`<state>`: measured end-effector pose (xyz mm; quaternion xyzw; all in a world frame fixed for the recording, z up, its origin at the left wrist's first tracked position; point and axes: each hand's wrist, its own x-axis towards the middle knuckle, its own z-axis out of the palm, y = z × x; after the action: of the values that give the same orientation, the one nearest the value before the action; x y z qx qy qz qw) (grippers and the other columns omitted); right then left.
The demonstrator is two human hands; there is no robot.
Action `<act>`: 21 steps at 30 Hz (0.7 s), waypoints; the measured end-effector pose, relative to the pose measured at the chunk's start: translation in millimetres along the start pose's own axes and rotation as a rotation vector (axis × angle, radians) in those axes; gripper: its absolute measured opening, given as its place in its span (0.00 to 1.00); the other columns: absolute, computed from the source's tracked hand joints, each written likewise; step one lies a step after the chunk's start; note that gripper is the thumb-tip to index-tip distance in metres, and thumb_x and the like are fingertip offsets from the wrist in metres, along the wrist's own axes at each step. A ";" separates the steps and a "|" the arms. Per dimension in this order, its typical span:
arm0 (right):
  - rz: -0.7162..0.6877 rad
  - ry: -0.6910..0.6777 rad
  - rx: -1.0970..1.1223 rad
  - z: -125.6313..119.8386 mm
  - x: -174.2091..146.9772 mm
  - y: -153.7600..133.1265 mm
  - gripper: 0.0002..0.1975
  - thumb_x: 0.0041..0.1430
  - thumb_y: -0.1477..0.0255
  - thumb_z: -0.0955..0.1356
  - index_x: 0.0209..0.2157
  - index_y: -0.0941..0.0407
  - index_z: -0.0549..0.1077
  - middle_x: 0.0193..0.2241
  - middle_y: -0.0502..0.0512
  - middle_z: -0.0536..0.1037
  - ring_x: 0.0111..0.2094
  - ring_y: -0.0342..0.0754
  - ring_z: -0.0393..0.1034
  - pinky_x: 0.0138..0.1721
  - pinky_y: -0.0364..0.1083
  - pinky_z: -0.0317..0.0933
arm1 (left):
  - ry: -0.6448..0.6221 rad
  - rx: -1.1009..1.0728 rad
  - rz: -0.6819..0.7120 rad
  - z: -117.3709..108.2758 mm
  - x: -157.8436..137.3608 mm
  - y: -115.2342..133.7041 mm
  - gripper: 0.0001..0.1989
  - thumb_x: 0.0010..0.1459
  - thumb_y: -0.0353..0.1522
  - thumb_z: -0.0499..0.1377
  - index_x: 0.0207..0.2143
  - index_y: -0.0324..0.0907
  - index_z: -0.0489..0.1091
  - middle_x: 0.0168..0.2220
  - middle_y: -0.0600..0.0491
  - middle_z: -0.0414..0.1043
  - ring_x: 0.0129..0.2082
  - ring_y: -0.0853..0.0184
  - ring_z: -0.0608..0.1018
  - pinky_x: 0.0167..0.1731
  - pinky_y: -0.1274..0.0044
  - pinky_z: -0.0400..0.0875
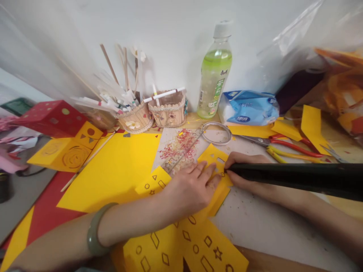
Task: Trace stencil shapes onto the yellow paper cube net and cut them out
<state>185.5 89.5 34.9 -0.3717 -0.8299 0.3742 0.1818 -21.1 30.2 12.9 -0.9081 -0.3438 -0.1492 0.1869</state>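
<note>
My left hand [195,184] lies flat, fingers stretched out, on a yellow paper cutout [208,245] with drawn circles, stars, diamonds and rectangles. A green bangle [98,230] circles my left wrist. In my right hand [246,170] is a long black tapered tool [289,177], gripped near its narrow end. Its tip meets the cutout beside a drawn circle, just right of my left fingertips. Small cut openings show in the paper above that circle. The tool's exact kind is unclear, and its far end runs out of view at the right.
Scissors [295,147], a roll of clear tape [217,133] and yellow strips [311,126] lie right of centre. Behind stand a drink bottle [215,75], a blue wipes pack [249,107] and baskets [167,113] with markers. Red [53,119] and yellow [62,153] paper boxes sit left.
</note>
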 end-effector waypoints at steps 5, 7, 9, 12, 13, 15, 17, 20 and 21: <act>0.038 0.155 -0.119 10.6 -3.5 4.7 0.03 0.53 0.71 0.63 0.27 0.52 0.67 0.20 0.46 0.72 0.21 0.42 0.63 0.24 0.42 0.58 | -0.002 0.041 0.001 -2.8 0.7 8.1 0.16 0.64 0.26 0.48 0.48 0.32 0.71 0.49 0.40 0.73 0.46 0.55 0.78 0.41 0.70 0.74; 0.031 0.171 -0.132 13.9 -4.6 6.0 0.01 0.51 0.71 0.63 0.26 0.52 0.66 0.19 0.46 0.71 0.19 0.41 0.62 0.23 0.42 0.57 | -0.001 0.039 -0.004 -2.9 0.8 7.5 0.16 0.64 0.26 0.48 0.48 0.33 0.72 0.49 0.40 0.73 0.46 0.55 0.78 0.41 0.70 0.75; 0.023 0.166 -0.126 15.1 -5.3 6.6 0.02 0.50 0.71 0.64 0.26 0.52 0.65 0.18 0.45 0.70 0.18 0.41 0.62 0.22 0.42 0.57 | -0.003 0.037 -0.011 -2.9 0.8 6.8 0.15 0.64 0.26 0.49 0.48 0.33 0.72 0.48 0.40 0.73 0.46 0.55 0.78 0.41 0.70 0.74; 0.023 0.157 -0.108 14.4 -5.5 7.1 0.01 0.50 0.71 0.65 0.26 0.52 0.66 0.18 0.44 0.70 0.18 0.40 0.61 0.22 0.41 0.56 | -0.011 0.030 -0.007 -3.1 0.7 6.5 0.16 0.64 0.26 0.48 0.48 0.33 0.72 0.49 0.39 0.73 0.46 0.55 0.78 0.42 0.69 0.74; 0.024 0.158 -0.103 13.8 -5.4 7.4 0.01 0.49 0.71 0.65 0.26 0.52 0.66 0.18 0.44 0.70 0.18 0.40 0.61 0.22 0.41 0.56 | -0.010 0.027 -0.007 -3.3 0.7 6.5 0.16 0.64 0.25 0.48 0.47 0.32 0.72 0.49 0.39 0.73 0.46 0.55 0.78 0.42 0.70 0.74; 0.018 0.159 -0.093 12.1 -4.9 8.1 0.01 0.49 0.71 0.65 0.26 0.52 0.66 0.18 0.44 0.70 0.18 0.40 0.61 0.21 0.41 0.56 | -0.006 0.022 -0.012 -3.6 0.6 6.4 0.16 0.64 0.25 0.48 0.48 0.32 0.72 0.49 0.39 0.73 0.45 0.55 0.78 0.41 0.70 0.75; 0.010 0.146 -0.072 9.3 -4.2 8.7 0.02 0.51 0.70 0.65 0.26 0.52 0.67 0.18 0.45 0.70 0.19 0.41 0.62 0.21 0.41 0.56 | -0.003 0.015 -0.021 -3.6 0.2 6.1 0.17 0.64 0.25 0.47 0.48 0.33 0.72 0.49 0.40 0.73 0.46 0.55 0.78 0.39 0.70 0.75; 0.015 0.080 -0.016 4.0 -3.0 9.0 0.04 0.55 0.68 0.66 0.28 0.52 0.69 0.22 0.46 0.71 0.23 0.43 0.64 0.23 0.41 0.59 | -0.002 0.004 -0.017 -2.4 -1.3 5.2 0.18 0.63 0.24 0.45 0.49 0.33 0.71 0.50 0.41 0.72 0.47 0.56 0.77 0.37 0.73 0.76; 0.018 0.060 0.005 2.4 -2.8 9.2 0.04 0.55 0.67 0.66 0.29 0.52 0.69 0.23 0.47 0.72 0.24 0.43 0.65 0.25 0.42 0.60 | 0.004 0.006 -0.014 -1.8 -1.9 4.9 0.19 0.63 0.24 0.45 0.49 0.32 0.71 0.50 0.41 0.72 0.47 0.56 0.77 0.36 0.74 0.76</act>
<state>190.4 90.3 26.2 -0.3897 -0.8198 0.3666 0.2041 -19.3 24.9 12.6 -0.9048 -0.3500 -0.1515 0.1894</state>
